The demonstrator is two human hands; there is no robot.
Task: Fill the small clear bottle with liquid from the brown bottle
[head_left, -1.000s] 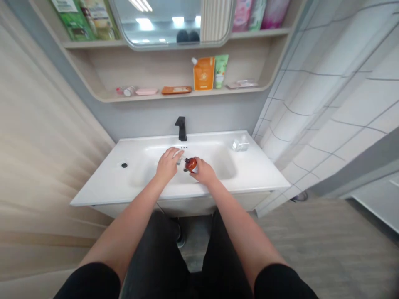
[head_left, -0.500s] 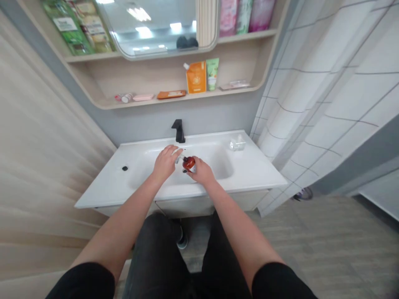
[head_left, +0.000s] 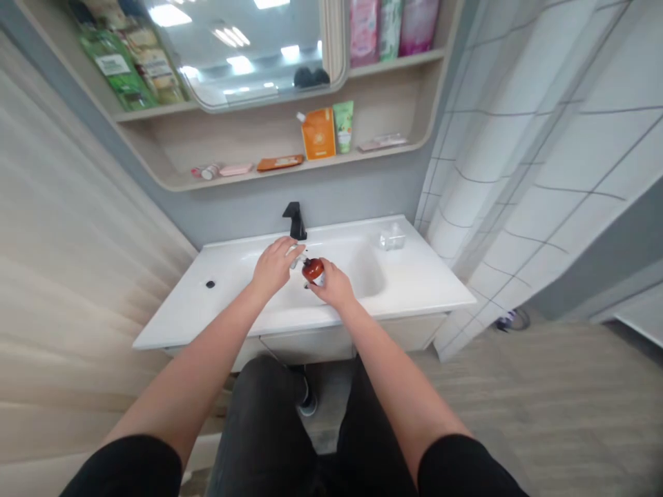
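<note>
The right hand (head_left: 332, 286) is closed around a glossy reddish-brown bottle (head_left: 313, 270) with a white label (head_left: 320, 280), holding it tilted above the white ceramic washbasin (head_left: 425, 283). The label's writing is too small to read. The left hand (head_left: 270, 268) is curled, its fingers (head_left: 286, 247) closed on a small pale piece (head_left: 296, 259) just beside the bottle's upper end; whether the two are joined is hard to tell.

Ahead of the hands stands a matte black faucet (head_left: 295, 222). Open basin lies right of the right hand, with a clear plastic box (head_left: 392, 238) well beyond it on the rim. Higher up, a pale wooden shelf (head_left: 394, 147) carries an orange pouch (head_left: 318, 134) and a green tube (head_left: 343, 125), their printing unreadable.
</note>
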